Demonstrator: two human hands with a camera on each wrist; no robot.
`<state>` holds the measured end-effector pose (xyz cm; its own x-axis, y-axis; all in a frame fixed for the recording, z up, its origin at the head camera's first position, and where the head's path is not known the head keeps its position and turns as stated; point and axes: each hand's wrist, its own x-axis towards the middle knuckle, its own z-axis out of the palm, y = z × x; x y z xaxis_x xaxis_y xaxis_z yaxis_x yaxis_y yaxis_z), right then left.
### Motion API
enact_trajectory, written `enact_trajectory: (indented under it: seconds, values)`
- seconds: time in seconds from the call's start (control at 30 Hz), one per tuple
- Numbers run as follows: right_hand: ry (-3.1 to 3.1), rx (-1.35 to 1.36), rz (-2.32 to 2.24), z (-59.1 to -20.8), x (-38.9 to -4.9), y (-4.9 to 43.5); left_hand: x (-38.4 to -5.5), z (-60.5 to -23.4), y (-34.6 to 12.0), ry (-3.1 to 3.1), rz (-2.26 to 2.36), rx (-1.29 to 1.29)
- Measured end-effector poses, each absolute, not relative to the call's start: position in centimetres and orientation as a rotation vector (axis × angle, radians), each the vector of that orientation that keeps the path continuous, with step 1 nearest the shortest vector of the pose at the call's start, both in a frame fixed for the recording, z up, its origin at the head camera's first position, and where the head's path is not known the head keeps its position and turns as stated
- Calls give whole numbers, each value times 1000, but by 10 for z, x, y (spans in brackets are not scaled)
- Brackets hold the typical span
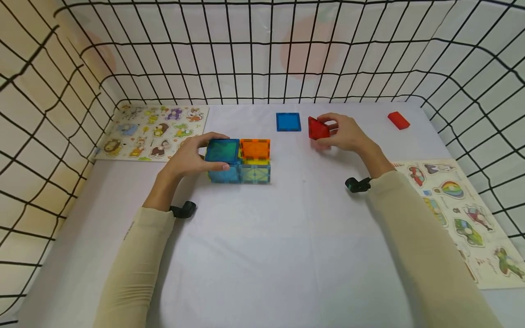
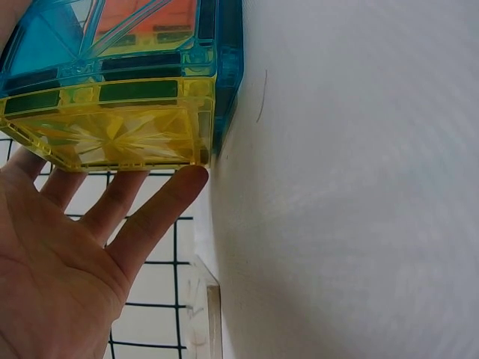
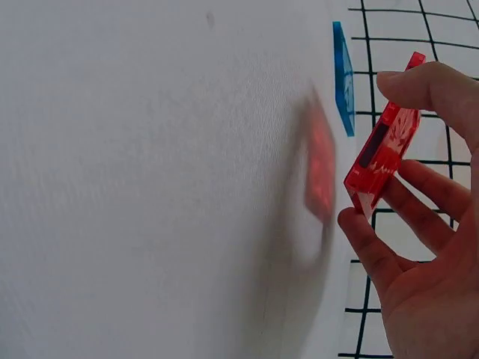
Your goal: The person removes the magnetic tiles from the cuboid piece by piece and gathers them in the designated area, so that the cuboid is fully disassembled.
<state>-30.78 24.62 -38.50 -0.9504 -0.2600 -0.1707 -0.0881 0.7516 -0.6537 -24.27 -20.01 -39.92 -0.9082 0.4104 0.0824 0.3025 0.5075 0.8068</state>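
Head view: red magnetic tile (image 1: 317,129) is finger-pinched by right hand (image 1: 346,133), right of tile block (image 1: 244,166), gripped by left hand (image 1: 189,157); probably light, stiff, slick, best held by edges.

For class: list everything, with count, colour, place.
Tile block: 1, blue, yellow, orange, centre-left
Blue tile: 1, blue, far centre
Red tile: 1, red, centre-right
Red piece: 1, red, far right
Animal board: 1, multicoloured, left
Vehicle board: 1, multicoloured, right
Fence: 1, black, back, sides
Tabletop: 1, white, beneath
Backdrop: 1, pale, behind
Wrist cameras: 2, black, wrists
Sleeves: 2, beige, forearms
Left hand: 1, bare, gripping tile block
Right hand: 1, bare, pinching red tile
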Motion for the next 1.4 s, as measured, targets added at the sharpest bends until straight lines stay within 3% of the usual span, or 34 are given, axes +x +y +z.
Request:
enact_trajectory:
  seconds: [0.83, 1.4]
  values:
    - [2763, -232, -865, -410, -336, 251, -245, -402, -198, 2602, 1395, 624]
    - [2694, -187, -974, -402, -337, 241, -244, -401, -200, 2612, 1384, 626]
